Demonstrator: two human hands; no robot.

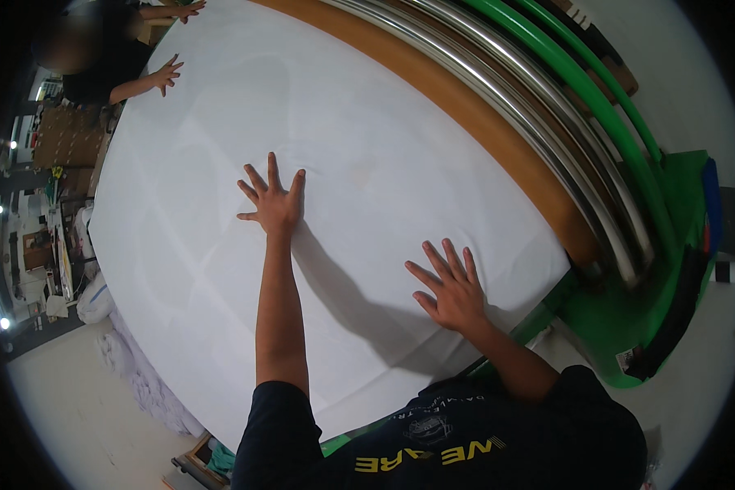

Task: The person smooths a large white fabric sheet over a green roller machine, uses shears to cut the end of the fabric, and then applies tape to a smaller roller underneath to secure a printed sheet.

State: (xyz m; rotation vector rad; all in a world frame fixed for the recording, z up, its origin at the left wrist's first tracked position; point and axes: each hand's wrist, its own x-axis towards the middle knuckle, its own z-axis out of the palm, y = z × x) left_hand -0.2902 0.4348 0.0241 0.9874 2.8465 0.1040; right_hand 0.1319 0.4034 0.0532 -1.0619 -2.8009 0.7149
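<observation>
A wide sheet of white fabric [188, 269] lies spread over a large table, with faint creases and slightly darker patches on it. My left hand [275, 204] rests palm down near the middle of the fabric, arm stretched far forward, fingers spread. Closer to the near right edge, my right hand [456, 298] presses flat on the same fabric, its fingers apart too. Neither hand holds anything. Across at the far left, a co-worker's hand [167, 75] lies spread on the fabric's edge, and that person's other hand [190, 10] is just beyond it.
Along the right side runs an orange-brown roller [465, 94], then shiny metal rollers [539, 139] and green bars [584, 86] on a green machine frame [682, 196]. Bundled pale fabric [143, 371] lies on the floor at left. A wooden crate [198, 464] stands near the lower edge.
</observation>
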